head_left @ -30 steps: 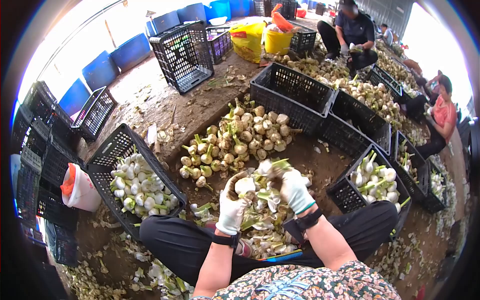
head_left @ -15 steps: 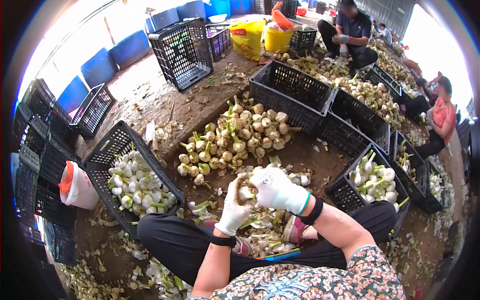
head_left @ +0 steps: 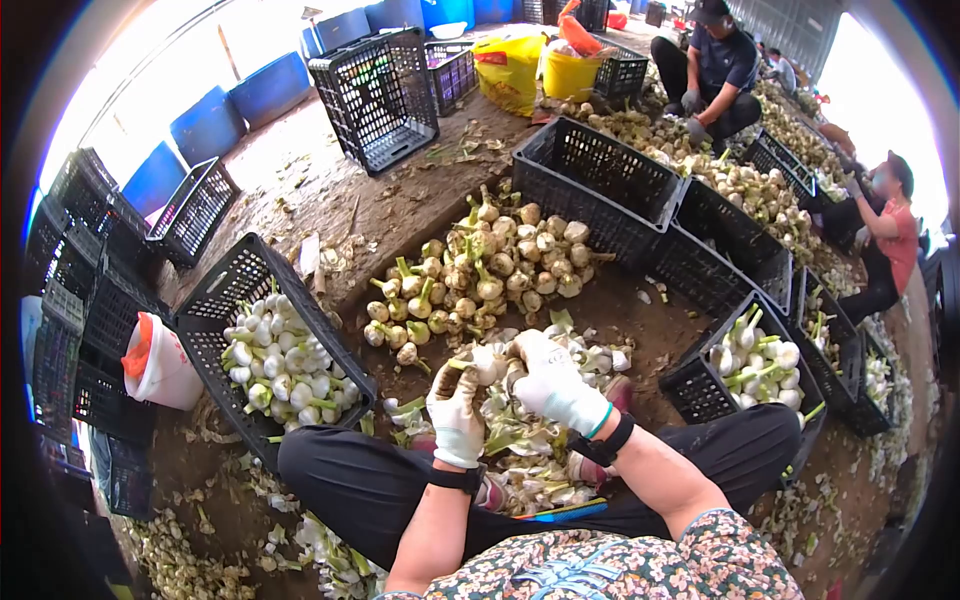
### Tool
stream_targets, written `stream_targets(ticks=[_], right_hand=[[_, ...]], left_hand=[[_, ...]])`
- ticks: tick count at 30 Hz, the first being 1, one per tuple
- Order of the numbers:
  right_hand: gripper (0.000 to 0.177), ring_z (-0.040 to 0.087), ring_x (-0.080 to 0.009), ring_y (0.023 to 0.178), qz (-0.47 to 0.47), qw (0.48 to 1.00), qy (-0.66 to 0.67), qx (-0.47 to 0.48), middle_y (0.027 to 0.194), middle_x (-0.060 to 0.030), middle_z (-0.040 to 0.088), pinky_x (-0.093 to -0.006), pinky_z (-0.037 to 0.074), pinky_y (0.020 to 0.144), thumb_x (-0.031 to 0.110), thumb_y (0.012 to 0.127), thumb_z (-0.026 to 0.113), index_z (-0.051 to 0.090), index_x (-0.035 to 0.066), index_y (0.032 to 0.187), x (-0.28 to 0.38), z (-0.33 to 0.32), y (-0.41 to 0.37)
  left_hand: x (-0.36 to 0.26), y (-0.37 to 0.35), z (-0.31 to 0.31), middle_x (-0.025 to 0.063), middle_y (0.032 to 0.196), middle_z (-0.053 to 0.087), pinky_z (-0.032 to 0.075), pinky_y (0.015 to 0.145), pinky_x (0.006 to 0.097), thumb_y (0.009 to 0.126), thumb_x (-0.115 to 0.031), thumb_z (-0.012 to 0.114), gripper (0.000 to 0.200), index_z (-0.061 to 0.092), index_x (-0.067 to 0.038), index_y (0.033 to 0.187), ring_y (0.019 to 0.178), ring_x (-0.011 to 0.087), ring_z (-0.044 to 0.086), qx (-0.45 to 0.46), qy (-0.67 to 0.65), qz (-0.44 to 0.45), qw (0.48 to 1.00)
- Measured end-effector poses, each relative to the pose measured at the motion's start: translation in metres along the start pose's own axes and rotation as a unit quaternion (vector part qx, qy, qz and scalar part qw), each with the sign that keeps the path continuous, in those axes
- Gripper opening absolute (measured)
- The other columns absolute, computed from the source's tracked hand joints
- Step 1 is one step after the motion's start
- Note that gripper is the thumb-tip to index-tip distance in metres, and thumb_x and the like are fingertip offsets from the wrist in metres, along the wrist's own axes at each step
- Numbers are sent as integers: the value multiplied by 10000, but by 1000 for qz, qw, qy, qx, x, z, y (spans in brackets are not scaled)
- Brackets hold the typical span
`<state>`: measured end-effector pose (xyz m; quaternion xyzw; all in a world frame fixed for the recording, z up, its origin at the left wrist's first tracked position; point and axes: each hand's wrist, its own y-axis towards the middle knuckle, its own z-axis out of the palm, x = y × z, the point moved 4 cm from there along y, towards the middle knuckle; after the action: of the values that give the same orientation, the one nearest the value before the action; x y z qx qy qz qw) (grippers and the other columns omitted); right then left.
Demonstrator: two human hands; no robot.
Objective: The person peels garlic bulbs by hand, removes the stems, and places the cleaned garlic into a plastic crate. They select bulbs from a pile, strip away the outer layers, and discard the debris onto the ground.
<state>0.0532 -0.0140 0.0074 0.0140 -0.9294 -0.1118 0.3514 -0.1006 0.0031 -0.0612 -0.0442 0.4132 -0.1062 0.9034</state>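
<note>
Sitting cross-legged on the dirt floor, the person has both gloved hands up over the lap. The left hand [head_left: 455, 412] is curled around a garlic bulb [head_left: 489, 366] from the side and underneath. The right hand [head_left: 548, 385] is closed over the top of the same bulb with its fingers pressed onto it, so the two gloves are touching. The bulb sits right between them, mostly hidden, with only a pale bit showing.

Directly below the hands there's a heap of skins and green stalks [head_left: 520, 455] lying between the knees. Just ahead on the floor is a pile of dirty unpeeled garlic [head_left: 490, 270]. On the left, a black crate [head_left: 215, 290] holds clean white bulbs, with a white bucket [head_left: 160, 368] beside it. On the right, another black crate [head_left: 695, 388] has white bulbs with green stems. Further back, a person in a dark top [head_left: 722, 62] and a person in a red top [head_left: 897, 245] sit by more garlic and crates.
</note>
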Motion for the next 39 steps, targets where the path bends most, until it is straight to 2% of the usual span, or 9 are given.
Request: stream_targets(ticks=[5,9,12,14,15,17,19,35,39], right_hand=[[245,598,-396,933,70,991,-102,-59,962,-192,607,-459,490,829,193,774,624,600,43,965,-66,16,11],[292,620,-403,960,163,971,-115,133,1008,-224,653,-465,503,815,193,802,630,631,31,1045,-111,28,-4],[414,659,-352,951,158,970,-64,174,1059,-211,676,-414,523,824,218,859,654,613,2,1210,-138,60,-23],[491,664,-291,950,280,941,139,134,1102,-178,680,-377,525,838,232,897,665,556,-27,1301,-137,75,-20],[463,642,-267,1009,364,839,386,126,1172,-166,658,-395,518,876,220,924,645,540,-21,1306,-101,71,-17],[421,621,-220,1029,237,660,699,142,1203,-130,638,-392,512,887,241,966,612,536,17,1315,-78,91,-3],[382,612,-189,1048,225,632,719,182,1214,-109,626,-377,504,905,273,988,587,553,36,1287,-10,73,8],[459,564,-234,1105,339,393,825,224,1102,-54,654,-430,420,1054,410,875,718,599,90,1182,40,74,-32],[595,517,-248,1228,364,464,779,214,1265,-60,612,-419,331,1132,472,897,671,534,64,1307,46,82,-33]], left_hand=[[-7,3,-2,101,1158,669,564,843,350,968,-138,624,256,603,-36,1202,1017,235,664,16,-86,-44,995],[-5,11,-14,240,1274,591,507,987,552,1004,-195,539,287,586,-23,1229,1154,403,578,29,-320,-51,945],[-42,39,-47,264,1218,600,550,966,489,996,-275,548,342,591,11,1179,1170,407,579,-97,-422,7,901],[-108,43,-33,254,1210,608,544,999,461,999,-266,552,336,583,28,1156,1149,354,609,-7,-374,101,922],[-124,41,-25,243,1209,614,543,1005,453,999,-261,555,332,582,28,1159,1136,326,622,11,-338,117,934],[-98,40,-29,122,1234,646,528,983,370,1008,-147,551,319,564,-26,1303,1124,223,635,34,-131,59,989],[-79,3,10,79,1186,665,516,915,285,989,-39,550,351,551,0,1338,1048,152,633,50,202,64,976],[-65,-22,8,82,1054,725,522,851,285,891,1,676,257,690,5,1147,950,148,666,108,255,81,958],[-93,-23,23,119,943,720,542,737,310,854,35,653,222,707,9,1067,829,197,694,159,423,201,869]])
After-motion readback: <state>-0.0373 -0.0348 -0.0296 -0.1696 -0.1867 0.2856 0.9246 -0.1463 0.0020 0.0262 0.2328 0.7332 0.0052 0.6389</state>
